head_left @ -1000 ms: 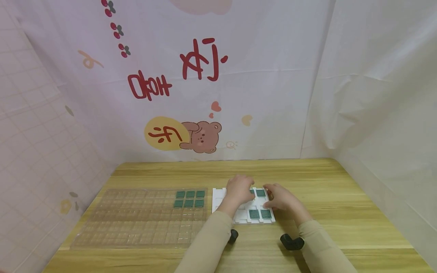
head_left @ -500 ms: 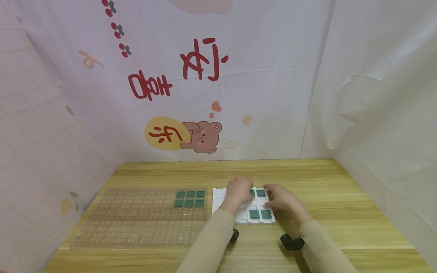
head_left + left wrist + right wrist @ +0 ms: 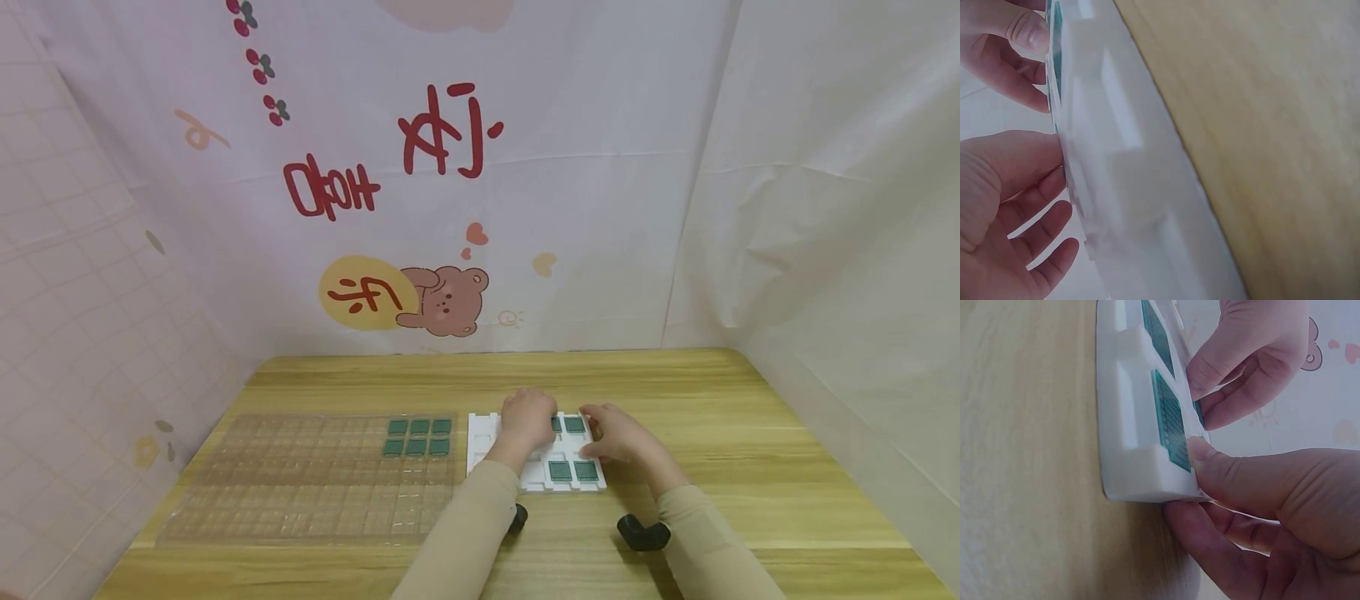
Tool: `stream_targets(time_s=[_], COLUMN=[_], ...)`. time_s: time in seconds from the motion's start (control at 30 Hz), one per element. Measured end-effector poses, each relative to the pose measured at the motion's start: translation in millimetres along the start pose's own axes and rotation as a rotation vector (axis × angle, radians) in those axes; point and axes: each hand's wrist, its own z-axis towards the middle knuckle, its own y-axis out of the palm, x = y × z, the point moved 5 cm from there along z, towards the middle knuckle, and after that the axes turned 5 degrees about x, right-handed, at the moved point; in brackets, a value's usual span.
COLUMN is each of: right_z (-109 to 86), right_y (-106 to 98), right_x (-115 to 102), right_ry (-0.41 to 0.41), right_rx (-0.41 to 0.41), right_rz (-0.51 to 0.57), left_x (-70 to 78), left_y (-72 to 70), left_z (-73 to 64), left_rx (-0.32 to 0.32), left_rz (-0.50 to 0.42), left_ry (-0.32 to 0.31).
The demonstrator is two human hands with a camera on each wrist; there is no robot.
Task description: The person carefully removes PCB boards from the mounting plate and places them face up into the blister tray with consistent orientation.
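A white compartment tray (image 3: 572, 448) lies on the table under both hands. My left hand (image 3: 528, 419) reaches over its back row; in the right wrist view its thumb and finger pinch a small green chip (image 3: 1198, 412), mostly hidden by them. At the tray's right end, my right hand (image 3: 617, 433) grips the edge, thumb (image 3: 1210, 464) on the upper face and a finger against the end wall. Green chips sit in the back right compartment (image 3: 574, 425) and in two front right compartments (image 3: 573, 472). The left forearm hides part of the tray's left side.
Left of the white tray lies a large clear plastic tray (image 3: 300, 483) with many cells; several green chips (image 3: 418, 437) fill its back right corner. Black wrist-mount parts (image 3: 642, 533) hang by the sleeves. A printed curtain (image 3: 570, 192) stands behind the wooden table.
My left hand has shifted very slightly right, its fingers drawn closer over the back row. The right hand keeps its grip on the white tray's edge. The chips in view look unmoved.
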Motion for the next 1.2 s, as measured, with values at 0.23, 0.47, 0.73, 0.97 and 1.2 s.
stream_targets(time_s=[0.23, 0.47, 0.73, 0.97, 1.2], right_z=[-0.8, -1.1, 0.3, 1.4, 0.5], right_y=[0.1, -0.7, 0.9, 1.3, 0.3], right_x=[0.9, 0.3, 2.8, 3.8, 2.5], right_ry=[-0.009, -0.019, -0.014, -0.019, -0.026], right_rx=[0.004, 0.006, 0.008, 0.007, 0.002], right_rz=[-0.008, -0.019, -0.008, -0.016, -0.004], left_x=[0.6, 1.0, -0.6, -4.1, -5.8], left_y=[1.1, 1.5, 1.2, 2.1, 2.2], left_z=[1.4, 2.0, 3.4, 5.5, 9.5], left_rx=[-0.003, -0.003, -0.008, -0.041, -0.043], left_rz=[0.024, 0.009, -0.016, -0.050, -0.128], left_ry=[-0.005, 0.002, 0.009, -0.005, -0.013])
